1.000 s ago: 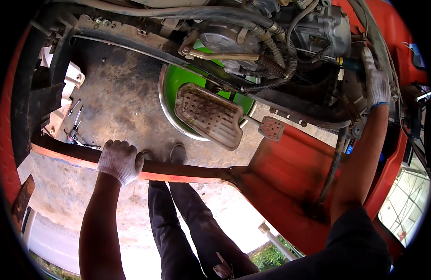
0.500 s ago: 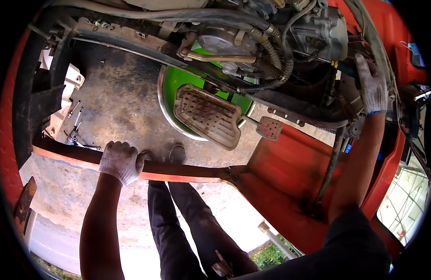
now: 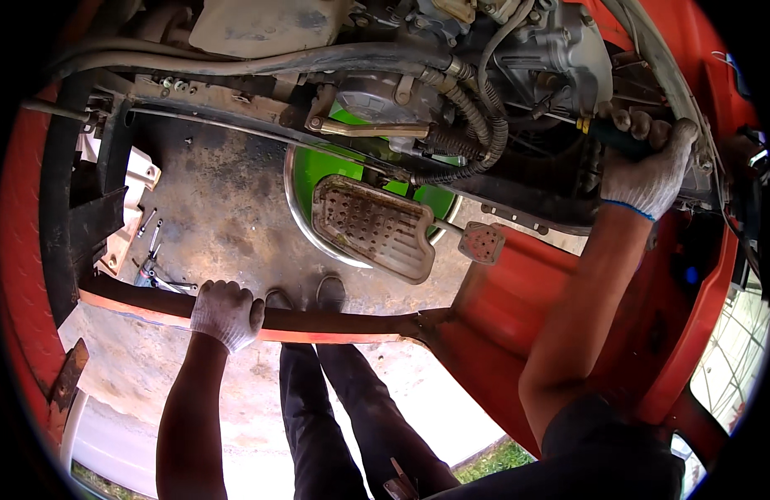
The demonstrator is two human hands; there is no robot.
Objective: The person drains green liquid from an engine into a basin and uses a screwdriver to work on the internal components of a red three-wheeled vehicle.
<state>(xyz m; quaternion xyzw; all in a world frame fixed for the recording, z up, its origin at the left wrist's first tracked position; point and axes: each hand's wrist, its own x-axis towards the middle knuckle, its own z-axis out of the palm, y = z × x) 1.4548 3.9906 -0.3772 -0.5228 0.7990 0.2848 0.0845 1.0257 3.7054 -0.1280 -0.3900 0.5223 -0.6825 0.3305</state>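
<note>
My right hand, in a whitish knit glove, is wrapped round the dark handle of a screwdriver with a yellow collar. Its thin shaft points left toward the grey engine casing; I cannot tell what the tip touches. Well to the left and lower, my gloved left hand is closed over the red-edged frame bar that crosses in front of my legs.
Ribbed hoses curve below the engine. A worn foot pedal and a smaller pedal hang over a green basin on the floor. Hand tools lie at the left. A red body panel slopes at the right.
My right hand has turned and its fingers have closed round the screwdriver handle; before, they pointed upward beside its end. My left hand still grips the bar. The view has shifted slightly.
</note>
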